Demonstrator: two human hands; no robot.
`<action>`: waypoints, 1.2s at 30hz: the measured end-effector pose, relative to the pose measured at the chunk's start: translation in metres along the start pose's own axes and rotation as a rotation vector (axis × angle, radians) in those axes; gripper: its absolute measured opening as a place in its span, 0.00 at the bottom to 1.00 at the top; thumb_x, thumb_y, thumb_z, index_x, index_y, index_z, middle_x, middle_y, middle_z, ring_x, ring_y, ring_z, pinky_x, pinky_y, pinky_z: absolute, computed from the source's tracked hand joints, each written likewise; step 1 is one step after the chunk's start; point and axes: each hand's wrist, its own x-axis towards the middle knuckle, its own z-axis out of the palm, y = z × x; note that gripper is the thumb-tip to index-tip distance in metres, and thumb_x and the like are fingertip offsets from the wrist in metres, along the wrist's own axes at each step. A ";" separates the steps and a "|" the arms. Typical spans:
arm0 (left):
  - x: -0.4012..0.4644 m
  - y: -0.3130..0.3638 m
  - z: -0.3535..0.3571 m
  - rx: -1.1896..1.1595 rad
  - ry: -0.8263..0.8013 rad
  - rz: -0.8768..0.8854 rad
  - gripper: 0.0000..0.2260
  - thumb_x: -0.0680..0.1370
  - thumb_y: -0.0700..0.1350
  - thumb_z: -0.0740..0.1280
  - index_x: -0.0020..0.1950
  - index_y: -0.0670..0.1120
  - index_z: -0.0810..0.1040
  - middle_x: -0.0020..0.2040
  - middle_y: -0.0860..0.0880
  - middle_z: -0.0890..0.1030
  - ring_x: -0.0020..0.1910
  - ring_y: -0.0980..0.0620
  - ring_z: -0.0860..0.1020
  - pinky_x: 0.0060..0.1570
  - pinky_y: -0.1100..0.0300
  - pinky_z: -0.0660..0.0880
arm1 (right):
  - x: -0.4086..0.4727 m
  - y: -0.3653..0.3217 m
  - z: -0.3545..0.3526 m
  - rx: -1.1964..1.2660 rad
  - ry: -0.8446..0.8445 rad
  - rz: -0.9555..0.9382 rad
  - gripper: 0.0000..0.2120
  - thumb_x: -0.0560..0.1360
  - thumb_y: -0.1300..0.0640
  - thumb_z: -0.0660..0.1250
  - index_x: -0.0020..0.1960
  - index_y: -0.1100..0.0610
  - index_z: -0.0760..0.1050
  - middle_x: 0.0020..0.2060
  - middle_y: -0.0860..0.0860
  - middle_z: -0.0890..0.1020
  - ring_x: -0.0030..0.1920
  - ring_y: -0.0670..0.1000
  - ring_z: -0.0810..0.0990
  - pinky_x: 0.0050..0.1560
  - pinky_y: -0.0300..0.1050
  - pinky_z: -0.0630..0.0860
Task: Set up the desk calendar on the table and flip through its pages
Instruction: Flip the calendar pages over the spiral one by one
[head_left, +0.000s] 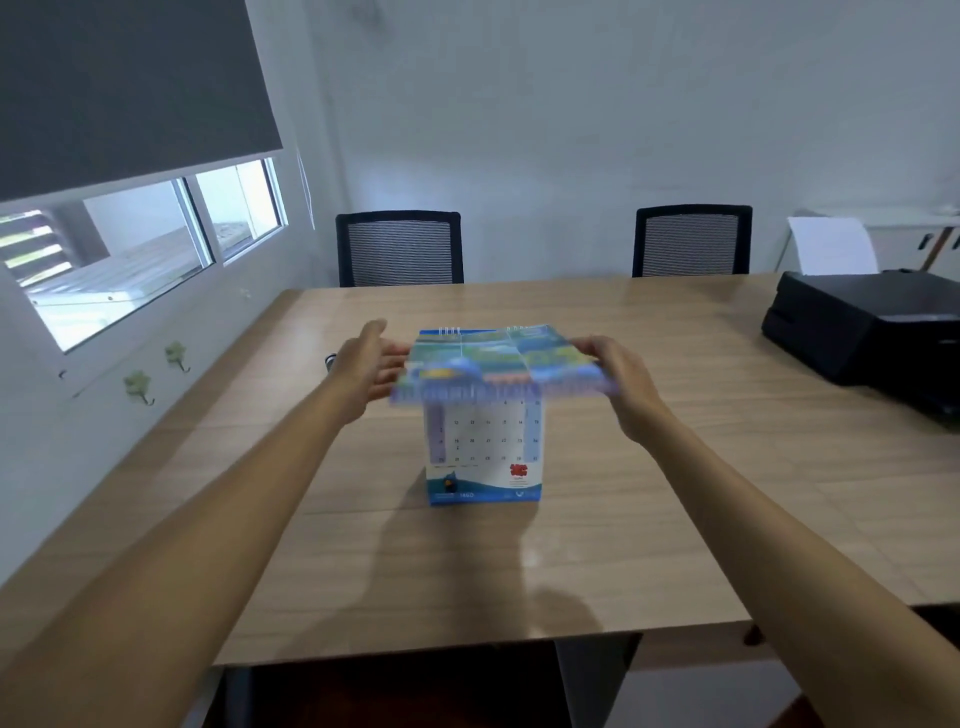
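Note:
A spiral-bound desk calendar (483, 452) stands upright in the middle of the wooden table (675, 467), its white date grid facing me. One colourful page (498, 364) is lifted up and lies nearly level over the top, blurred by motion. My right hand (618, 379) grips that page at its right edge. My left hand (369, 369) is at the page's left edge with its fingers spread; I cannot tell whether it touches the page.
Two black mesh chairs (400, 249) (693, 241) stand behind the table's far edge. A black printer (867, 332) with white paper sits on the right end of the table. A window and wall hooks (137, 387) are on the left.

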 end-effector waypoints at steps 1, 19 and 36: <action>0.001 0.006 0.003 -0.027 -0.002 0.047 0.23 0.82 0.54 0.50 0.52 0.40 0.77 0.42 0.44 0.83 0.35 0.52 0.82 0.38 0.59 0.80 | 0.002 -0.003 0.002 -0.046 -0.007 -0.060 0.19 0.83 0.55 0.49 0.64 0.58 0.75 0.60 0.52 0.79 0.60 0.51 0.76 0.57 0.38 0.74; 0.071 -0.009 0.034 1.044 -0.047 0.374 0.27 0.78 0.60 0.50 0.68 0.44 0.69 0.69 0.44 0.73 0.68 0.42 0.67 0.65 0.43 0.69 | 0.065 0.028 0.037 -0.931 -0.114 -0.007 0.27 0.81 0.42 0.43 0.78 0.46 0.48 0.79 0.51 0.43 0.78 0.58 0.39 0.76 0.63 0.42; 0.024 -0.061 0.052 0.034 -0.045 0.031 0.27 0.82 0.60 0.40 0.73 0.54 0.66 0.70 0.53 0.70 0.69 0.54 0.66 0.70 0.51 0.60 | 0.029 0.036 0.058 0.222 -0.081 0.455 0.31 0.81 0.39 0.38 0.76 0.53 0.59 0.77 0.50 0.61 0.78 0.52 0.55 0.77 0.50 0.49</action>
